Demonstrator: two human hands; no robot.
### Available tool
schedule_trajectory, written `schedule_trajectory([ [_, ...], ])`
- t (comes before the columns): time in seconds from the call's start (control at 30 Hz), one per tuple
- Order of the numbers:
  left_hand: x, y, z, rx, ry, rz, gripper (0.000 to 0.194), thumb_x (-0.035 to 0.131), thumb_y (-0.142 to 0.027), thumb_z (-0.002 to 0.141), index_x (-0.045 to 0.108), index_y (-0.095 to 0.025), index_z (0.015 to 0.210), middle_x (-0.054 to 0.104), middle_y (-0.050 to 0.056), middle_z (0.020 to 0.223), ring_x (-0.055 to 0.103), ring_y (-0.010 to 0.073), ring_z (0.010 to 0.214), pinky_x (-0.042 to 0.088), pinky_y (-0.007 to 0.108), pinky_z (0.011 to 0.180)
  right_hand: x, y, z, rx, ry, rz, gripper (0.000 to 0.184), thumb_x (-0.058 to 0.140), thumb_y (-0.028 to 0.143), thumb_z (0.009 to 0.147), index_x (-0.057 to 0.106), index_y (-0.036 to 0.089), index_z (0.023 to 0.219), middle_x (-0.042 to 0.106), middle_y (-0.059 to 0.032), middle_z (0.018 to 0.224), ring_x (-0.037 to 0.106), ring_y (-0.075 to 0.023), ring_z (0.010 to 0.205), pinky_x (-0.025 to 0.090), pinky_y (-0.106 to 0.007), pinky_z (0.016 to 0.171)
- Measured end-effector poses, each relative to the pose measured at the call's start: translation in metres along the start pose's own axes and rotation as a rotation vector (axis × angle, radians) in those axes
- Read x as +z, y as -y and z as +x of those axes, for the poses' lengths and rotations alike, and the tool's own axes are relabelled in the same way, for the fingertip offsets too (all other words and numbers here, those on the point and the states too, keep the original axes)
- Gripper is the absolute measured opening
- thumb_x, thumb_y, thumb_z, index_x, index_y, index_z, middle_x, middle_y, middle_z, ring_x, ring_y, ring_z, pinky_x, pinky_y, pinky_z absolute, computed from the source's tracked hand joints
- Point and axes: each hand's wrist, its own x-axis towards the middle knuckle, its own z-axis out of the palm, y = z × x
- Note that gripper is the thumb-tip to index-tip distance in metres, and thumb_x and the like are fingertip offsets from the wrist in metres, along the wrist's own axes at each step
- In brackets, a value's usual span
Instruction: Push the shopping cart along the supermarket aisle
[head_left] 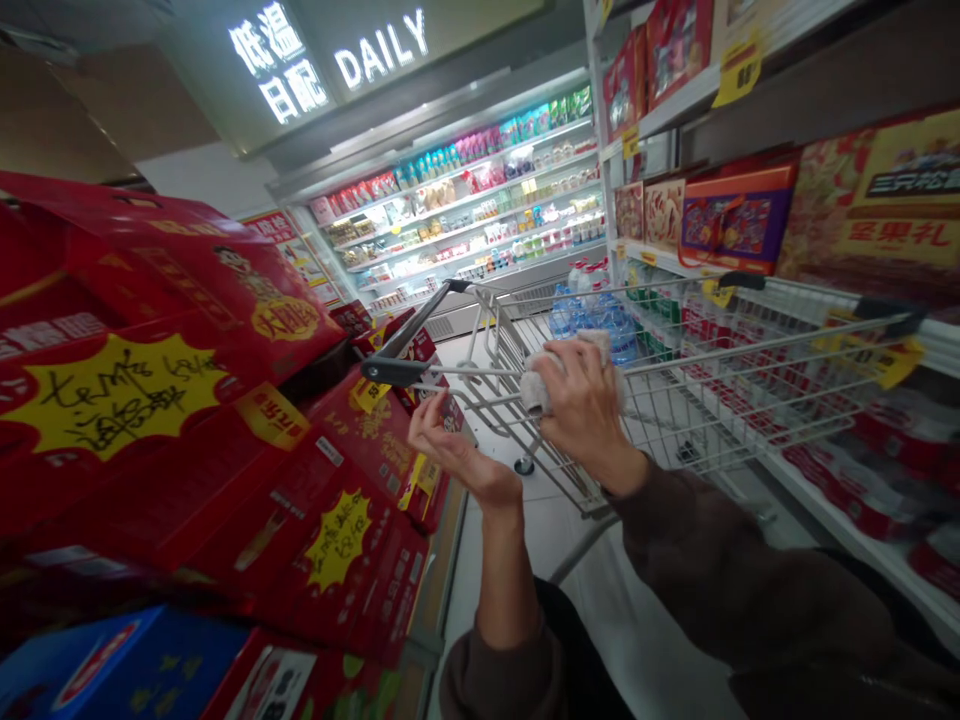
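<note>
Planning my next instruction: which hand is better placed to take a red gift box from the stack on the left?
Left, probably. The left hand is open and empty, and nearer the red gift boxes. The right hand is closed around a crumpled white item above the shopping cart, farther away.

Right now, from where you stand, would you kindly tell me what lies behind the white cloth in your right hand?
Behind the white cloth, in the right hand, is the wire shopping cart, with bottled water beyond it. Whatever lies directly behind the cloth is covered.
</note>
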Motion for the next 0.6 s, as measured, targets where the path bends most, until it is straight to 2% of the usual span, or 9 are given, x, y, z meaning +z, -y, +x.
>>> schedule_trajectory([
  [0.07,0.008,-0.003,-0.001,0.064,0.111,0.023,0.049,0.020,-0.042,0.104,0.062,-0.021,0.119,0.054,0.010,0.120,0.050,0.0227,0.122,0.036,0.041,0.110,0.008,-0.006,0.003,0.004,0.090,0.045,0.042,0.059,0.009,0.070,0.056,0.020,0.111,0.063,-0.0116,0.121,0.051,-0.0288,0.111,0.032,-0.041,0.087],
  [0.13,0.018,-0.004,-0.002,0.150,0.305,0.052,0.050,0.019,-0.043,0.104,0.063,-0.021,0.116,0.059,0.010,0.118,0.052,0.0234,0.121,0.036,0.043,0.109,0.017,-0.012,0.003,-0.009,0.167,0.074,0.038,0.059,0.013,0.074,0.055,0.020,0.111,0.066,-0.0097,0.106,0.055,-0.0261,0.099,0.031,-0.039,0.085],
  [0.23,0.032,-0.002,-0.004,0.257,0.621,0.161,0.046,0.023,-0.040,0.103,0.064,-0.021,0.115,0.066,0.010,0.117,0.054,0.0247,0.121,0.032,0.046,0.112,0.021,-0.026,-0.001,-0.037,0.164,0.060,0.027,0.055,0.021,0.084,0.055,0.020,0.111,0.067,-0.0084,0.098,0.056,-0.0246,0.094,0.029,-0.038,0.085],
  [0.3,0.039,-0.001,-0.008,0.296,0.738,0.265,0.041,0.030,-0.037,0.102,0.066,-0.021,0.113,0.069,0.010,0.113,0.053,0.0267,0.125,0.024,0.049,0.118,0.017,-0.040,-0.004,-0.050,0.144,0.040,0.022,0.053,0.024,0.087,0.056,0.020,0.108,0.067,-0.0073,0.097,0.057,-0.0241,0.093,0.029,-0.037,0.084],
  [0.4,0.044,0.001,-0.013,0.323,0.765,0.322,0.035,0.037,-0.034,0.100,0.069,-0.023,0.108,0.073,0.008,0.104,0.055,0.0275,0.122,0.015,0.052,0.123,0.007,-0.070,-0.008,-0.046,0.124,-0.003,0.024,0.055,0.021,0.081,0.058,0.023,0.105,0.067,-0.0056,0.098,0.057,-0.0240,0.095,0.028,-0.036,0.084],
  [0.5,0.044,0.002,-0.017,0.333,0.783,0.360,0.035,0.034,-0.032,0.100,0.068,-0.023,0.106,0.073,0.006,0.100,0.061,0.0245,0.108,0.013,0.052,0.124,-0.005,-0.110,-0.014,0.005,0.116,-0.082,0.036,0.057,0.013,0.070,0.059,0.022,0.105,0.067,-0.0055,0.097,0.057,-0.0243,0.095,0.028,-0.035,0.081],
  [0.6,0.043,0.002,-0.017,0.343,0.787,0.397,0.035,0.032,-0.031,0.101,0.066,-0.023,0.103,0.073,0.004,0.100,0.062,0.0227,0.100,0.013,0.051,0.125,-0.017,-0.149,-0.020,0.113,0.101,-0.161,0.041,0.058,0.011,0.065,0.059,0.021,0.105,0.067,-0.0056,0.094,0.057,-0.0247,0.092,0.027,-0.034,0.076],
])
